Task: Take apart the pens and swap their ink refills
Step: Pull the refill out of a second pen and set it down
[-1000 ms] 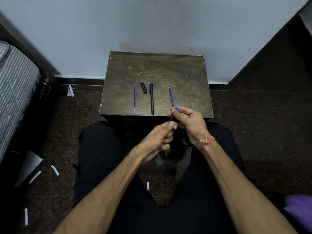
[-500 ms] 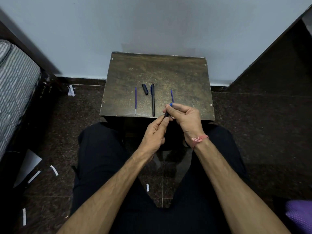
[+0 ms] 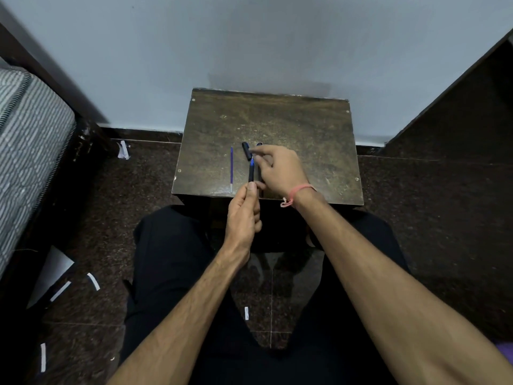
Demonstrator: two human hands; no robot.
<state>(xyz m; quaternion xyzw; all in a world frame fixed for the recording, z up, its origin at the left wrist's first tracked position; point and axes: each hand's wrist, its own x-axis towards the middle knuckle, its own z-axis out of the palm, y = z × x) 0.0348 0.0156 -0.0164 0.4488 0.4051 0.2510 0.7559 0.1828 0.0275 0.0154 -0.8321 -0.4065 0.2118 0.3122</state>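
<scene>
My left hand (image 3: 244, 215) grips the lower end of a black pen barrel (image 3: 251, 175), held upright over the near edge of the small wooden table (image 3: 305, 129), with a blue tip showing at its top. Over the table, my right hand (image 3: 280, 170) stretches out, its index finger and thumb at the near end of a short black cap (image 3: 246, 149) that lies on the wood. Whether they pinch the cap is unclear. To the left lies a loose blue refill (image 3: 231, 169). A second black pen (image 3: 259, 177) is mostly hidden under my right hand.
The table stands against a pale wall (image 3: 249, 45). A striped mattress (image 3: 25, 120) is at the left, and a dark panel (image 3: 458, 107) at the right. Paper scraps (image 3: 59, 291) lie on the dark floor beside my legs.
My right hand let go of the pen's tip and moved forward and left over the table to the black cap. My left hand raised the pen barrel over the table edge.
</scene>
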